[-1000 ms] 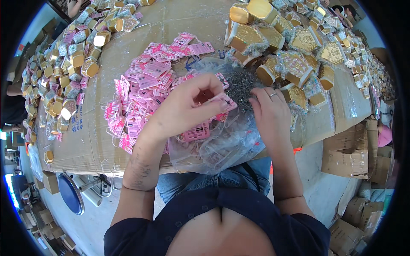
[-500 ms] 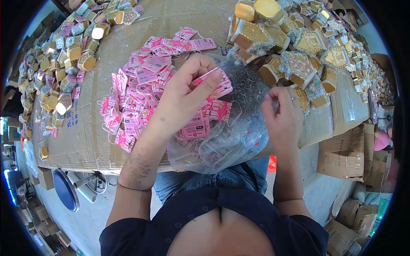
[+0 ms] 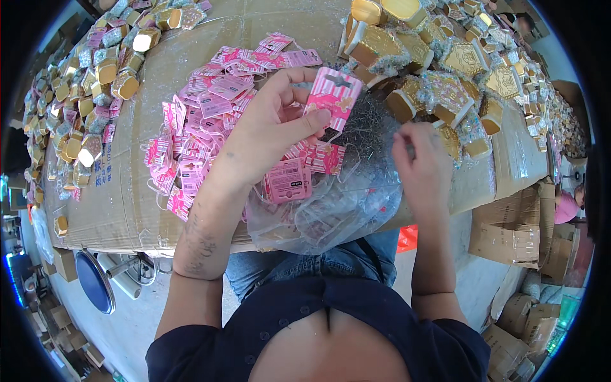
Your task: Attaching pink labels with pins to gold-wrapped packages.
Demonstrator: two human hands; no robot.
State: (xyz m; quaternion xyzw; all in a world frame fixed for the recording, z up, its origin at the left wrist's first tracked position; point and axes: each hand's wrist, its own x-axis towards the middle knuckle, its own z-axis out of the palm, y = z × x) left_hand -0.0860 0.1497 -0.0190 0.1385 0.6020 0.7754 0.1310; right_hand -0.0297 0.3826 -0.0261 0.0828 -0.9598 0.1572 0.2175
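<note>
A workshop floor strewn with brown cardboard cartons surrounds a long table covered in flattened cardboard, and everything below is placed from the clear plastic bag that slumps over the table's near edge in front of the person. The bag lies open and crumpled; inside and on it sit a few pink cards, and a mass of thin silvery wire pieces fills its far side. Beyond the bag to the right stands a crowd of gold hexagonal boxes, several wrapped in patterned clear film, running off toward the far right corner of the table. Far to the left of the bag a second band of smaller gold and film-wrapped boxes follows the table's left edge. Just left of the bag, touching it, spreads a heap of pink rectangular tag cards with pale printed panels, some face down. Below the table's edge, left of the bag, a round blue lid or drum rests on the floor. The left hand is raised over the bag, thumb and fingers closed on one pink striped card with a small hang slot at its top, held upright. The right hand hovers at the bag's right side, fingers curled together around something thin; what it pinches cannot be told.
</note>
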